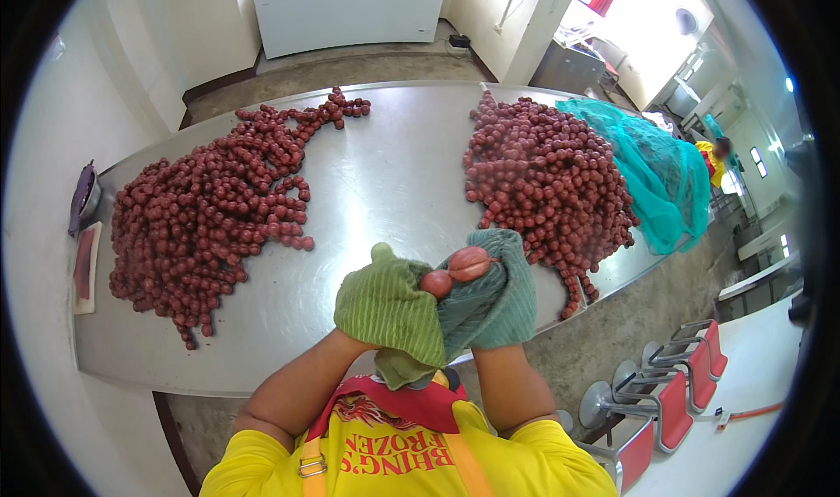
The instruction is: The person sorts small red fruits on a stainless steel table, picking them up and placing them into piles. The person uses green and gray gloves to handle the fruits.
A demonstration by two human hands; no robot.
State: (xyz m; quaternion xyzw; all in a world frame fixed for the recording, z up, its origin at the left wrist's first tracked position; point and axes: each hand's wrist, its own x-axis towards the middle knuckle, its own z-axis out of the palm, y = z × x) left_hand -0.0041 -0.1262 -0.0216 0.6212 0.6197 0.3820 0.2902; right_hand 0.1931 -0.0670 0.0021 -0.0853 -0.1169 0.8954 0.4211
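Two linked round red sausages [468,264] lie between my hands above the near edge of the steel table [387,169]. A green ribbed cloth [387,300] wraps my left hand, which touches the smaller link. Around my right hand is a blue-green ribbed cloth [502,300], with the larger link resting against it. The cloths hide my fingers, so their exact grip does not show. A large heap of linked sausages [190,215] covers the table's left part. Another heap [545,169] lies to the right, close beyond my right hand.
Teal netting [656,169] lies beside the right heap. At the table's left edge are a metal bowl [92,195] and a white tray [96,267]. Red chairs [676,408] stand lower right. A chest freezer [348,14] is at the back; a person [712,159] is far right.
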